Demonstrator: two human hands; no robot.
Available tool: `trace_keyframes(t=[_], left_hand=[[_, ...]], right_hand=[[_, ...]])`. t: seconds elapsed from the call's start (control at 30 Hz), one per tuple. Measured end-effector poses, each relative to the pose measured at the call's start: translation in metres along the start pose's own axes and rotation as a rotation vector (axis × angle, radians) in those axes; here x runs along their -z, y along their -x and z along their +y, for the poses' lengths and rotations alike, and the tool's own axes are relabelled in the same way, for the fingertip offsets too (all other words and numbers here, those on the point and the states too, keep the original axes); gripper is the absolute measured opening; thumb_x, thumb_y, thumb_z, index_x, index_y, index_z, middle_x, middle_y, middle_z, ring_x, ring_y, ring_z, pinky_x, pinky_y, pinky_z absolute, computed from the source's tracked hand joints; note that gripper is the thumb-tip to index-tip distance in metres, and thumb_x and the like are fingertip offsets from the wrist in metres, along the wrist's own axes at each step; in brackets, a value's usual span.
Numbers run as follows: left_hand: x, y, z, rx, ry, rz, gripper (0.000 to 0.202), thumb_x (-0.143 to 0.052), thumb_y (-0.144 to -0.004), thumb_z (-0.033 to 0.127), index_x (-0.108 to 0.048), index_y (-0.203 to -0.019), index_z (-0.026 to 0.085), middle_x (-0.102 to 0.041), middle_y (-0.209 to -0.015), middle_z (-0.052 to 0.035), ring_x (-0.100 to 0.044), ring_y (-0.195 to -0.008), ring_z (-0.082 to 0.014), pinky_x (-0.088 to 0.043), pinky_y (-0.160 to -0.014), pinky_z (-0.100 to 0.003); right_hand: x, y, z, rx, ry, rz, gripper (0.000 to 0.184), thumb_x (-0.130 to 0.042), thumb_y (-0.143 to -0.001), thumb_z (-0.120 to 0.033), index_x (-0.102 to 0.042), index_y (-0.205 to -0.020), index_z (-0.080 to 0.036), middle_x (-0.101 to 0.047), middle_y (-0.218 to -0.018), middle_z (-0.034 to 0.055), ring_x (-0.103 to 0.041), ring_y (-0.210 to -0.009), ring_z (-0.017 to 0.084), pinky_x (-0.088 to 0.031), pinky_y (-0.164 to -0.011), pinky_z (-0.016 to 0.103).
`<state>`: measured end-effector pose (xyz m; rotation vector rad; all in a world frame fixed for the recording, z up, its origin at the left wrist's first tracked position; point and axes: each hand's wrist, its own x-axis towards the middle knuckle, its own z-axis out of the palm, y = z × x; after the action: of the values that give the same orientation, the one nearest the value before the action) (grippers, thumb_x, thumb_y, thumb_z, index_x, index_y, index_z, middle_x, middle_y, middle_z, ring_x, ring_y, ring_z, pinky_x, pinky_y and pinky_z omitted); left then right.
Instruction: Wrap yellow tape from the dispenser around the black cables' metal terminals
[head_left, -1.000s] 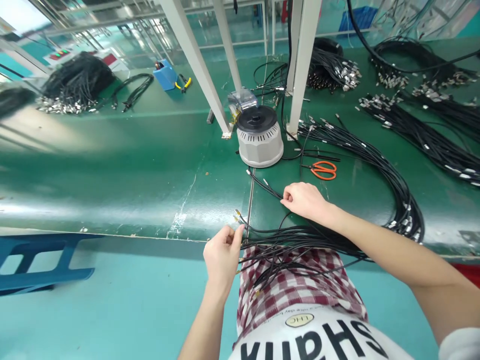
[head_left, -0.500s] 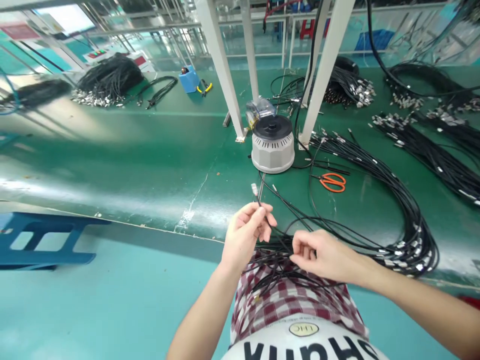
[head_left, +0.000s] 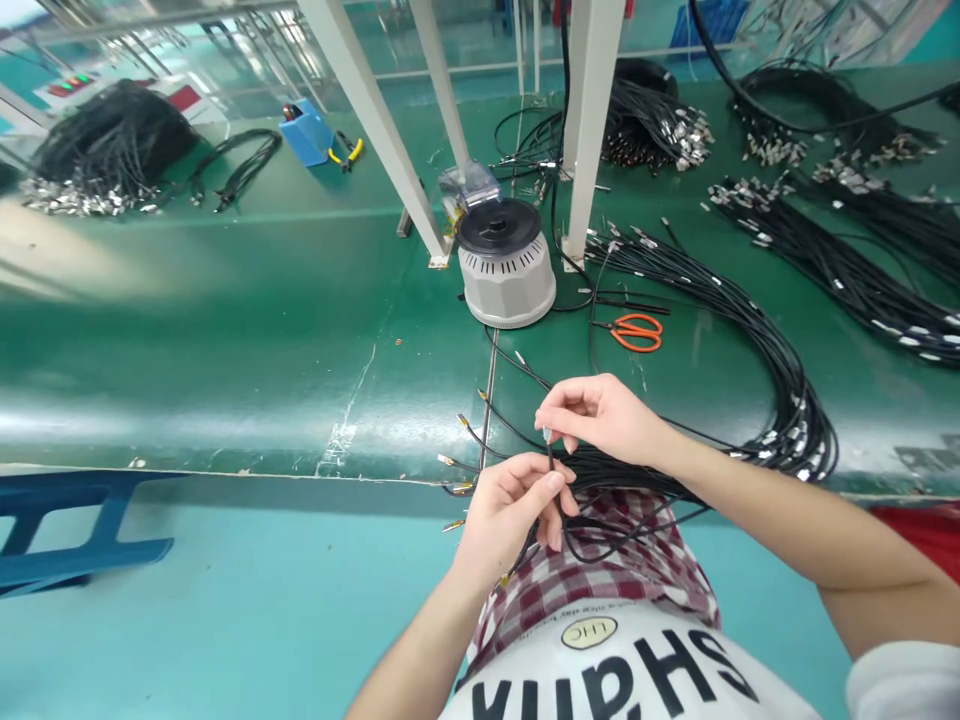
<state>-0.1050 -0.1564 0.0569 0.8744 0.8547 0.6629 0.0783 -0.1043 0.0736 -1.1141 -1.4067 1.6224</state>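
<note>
My left hand (head_left: 508,505) is closed around a thin black cable (head_left: 553,480) just off the near edge of the green table (head_left: 247,340). My right hand (head_left: 600,415) pinches the same cable's metal tip a little higher, fingers together. Both hands hover over a bundle of black cables (head_left: 637,475) that drapes from the table edge onto my checked lap. Several gold-tipped cable ends (head_left: 457,460) stick out left of my left hand.
A grey round machine with a black top (head_left: 506,265) stands at mid-table between white frame legs (head_left: 585,130). Orange scissors (head_left: 636,332) lie right of it. Long black cable loops (head_left: 780,340) curve along the right; more bundles (head_left: 105,150) and a blue box (head_left: 306,132) lie far back.
My left hand dropped lower toward the table edge while my right hand rose to take the cable's tip. The camera view shifted slightly.
</note>
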Motion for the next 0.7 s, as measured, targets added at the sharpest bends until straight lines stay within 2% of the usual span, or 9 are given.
trace_keyframes(t=[0.13,0.27,0.4,0.7], left_hand=[[0.000,-0.004,0.003,-0.031,0.055,0.040,0.028,-0.065,-0.092,0.038,-0.063,-0.106,0.014,-0.074,-0.083,-0.0084,-0.056,-0.036,-0.0074,-0.036,-0.036,-0.017],[0.001,-0.011,0.006,-0.082,0.105,0.142,0.025,-0.070,-0.087,0.036,-0.063,-0.095,0.014,-0.074,-0.081,-0.0070,-0.053,-0.033,-0.0067,-0.034,-0.033,-0.017],[0.002,-0.013,0.007,-0.107,0.071,0.203,0.020,-0.075,-0.084,0.030,-0.067,-0.089,0.013,-0.074,-0.079,-0.0070,-0.057,-0.037,-0.0089,-0.040,-0.035,-0.019],[0.011,-0.013,0.009,-0.109,-0.162,0.127,0.017,-0.070,-0.089,0.028,-0.070,-0.082,0.013,-0.069,-0.055,-0.0044,-0.061,-0.043,-0.0126,-0.049,-0.044,-0.021]], right_hand=[[0.002,0.004,-0.002,0.050,0.111,-0.002,0.024,-0.068,-0.087,-0.038,-0.068,-0.084,-0.015,-0.067,-0.072,0.0007,-0.056,-0.062,0.010,-0.045,-0.058,0.022],[0.003,0.008,-0.009,0.070,0.220,-0.032,0.019,-0.068,-0.087,-0.033,-0.069,-0.081,-0.016,-0.067,-0.069,-0.0002,-0.056,-0.063,0.010,-0.043,-0.059,0.022],[0.002,0.011,-0.013,0.079,0.302,-0.016,0.017,-0.065,-0.088,-0.031,-0.069,-0.079,-0.017,-0.070,-0.068,-0.0002,-0.059,-0.063,0.010,-0.043,-0.060,0.021],[0.003,0.014,-0.024,0.085,0.614,0.000,0.020,-0.064,-0.086,-0.028,-0.071,-0.071,-0.017,-0.067,-0.062,-0.0007,-0.054,-0.057,0.009,-0.035,-0.056,0.023]])
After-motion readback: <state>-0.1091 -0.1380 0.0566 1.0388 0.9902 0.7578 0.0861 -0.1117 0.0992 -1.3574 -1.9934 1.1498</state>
